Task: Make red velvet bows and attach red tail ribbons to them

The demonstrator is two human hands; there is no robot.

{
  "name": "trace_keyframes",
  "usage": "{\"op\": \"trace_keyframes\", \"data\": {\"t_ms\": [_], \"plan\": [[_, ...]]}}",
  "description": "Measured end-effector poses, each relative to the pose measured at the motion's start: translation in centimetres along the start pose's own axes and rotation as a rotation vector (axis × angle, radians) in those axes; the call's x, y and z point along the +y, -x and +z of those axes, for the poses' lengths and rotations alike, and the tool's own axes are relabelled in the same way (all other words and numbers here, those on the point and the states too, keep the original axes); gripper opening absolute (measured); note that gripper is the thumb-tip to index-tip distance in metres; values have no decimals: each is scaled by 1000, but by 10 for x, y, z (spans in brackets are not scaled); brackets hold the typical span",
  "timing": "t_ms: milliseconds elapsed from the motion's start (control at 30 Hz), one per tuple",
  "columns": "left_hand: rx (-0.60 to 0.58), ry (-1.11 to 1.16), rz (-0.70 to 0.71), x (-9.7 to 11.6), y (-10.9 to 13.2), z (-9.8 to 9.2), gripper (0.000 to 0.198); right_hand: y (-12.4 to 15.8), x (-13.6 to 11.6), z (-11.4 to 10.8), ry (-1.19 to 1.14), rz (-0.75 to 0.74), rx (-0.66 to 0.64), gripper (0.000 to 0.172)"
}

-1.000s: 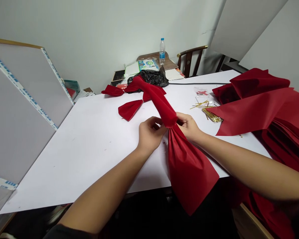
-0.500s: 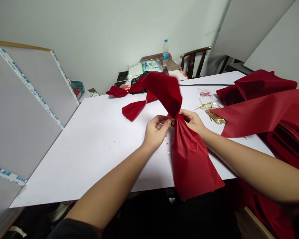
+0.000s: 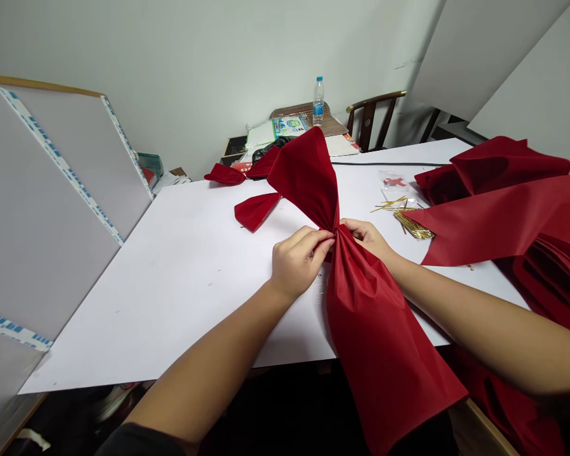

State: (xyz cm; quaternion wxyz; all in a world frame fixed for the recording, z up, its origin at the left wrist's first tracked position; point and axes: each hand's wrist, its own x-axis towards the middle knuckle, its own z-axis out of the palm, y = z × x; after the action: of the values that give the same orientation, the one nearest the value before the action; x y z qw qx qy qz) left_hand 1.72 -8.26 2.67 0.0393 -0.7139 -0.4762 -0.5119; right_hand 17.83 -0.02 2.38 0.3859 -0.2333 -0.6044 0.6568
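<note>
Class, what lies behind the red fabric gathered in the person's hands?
A red bow lies on the white table, its two loops showing; the fabric hides its middle.

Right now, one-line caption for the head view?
Head view: left hand and right hand pinch the gathered waist of a red fabric bow over a white table, gold twist ties nearby.

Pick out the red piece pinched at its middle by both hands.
The red bow gathered between the left hand and right hand; the bow on the table and the stacked sheets lie untouched.
</note>
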Motion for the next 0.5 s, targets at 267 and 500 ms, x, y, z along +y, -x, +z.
{"op": "trace_keyframes", "data": {"t_ms": [267,500], "plan": [[22,-123,36,-1,-4,-2,18,0,0,5,92,-58,24,55],[6,183,-316,5,-4,7,13,1,1,9,213,-189,30,48]]}}
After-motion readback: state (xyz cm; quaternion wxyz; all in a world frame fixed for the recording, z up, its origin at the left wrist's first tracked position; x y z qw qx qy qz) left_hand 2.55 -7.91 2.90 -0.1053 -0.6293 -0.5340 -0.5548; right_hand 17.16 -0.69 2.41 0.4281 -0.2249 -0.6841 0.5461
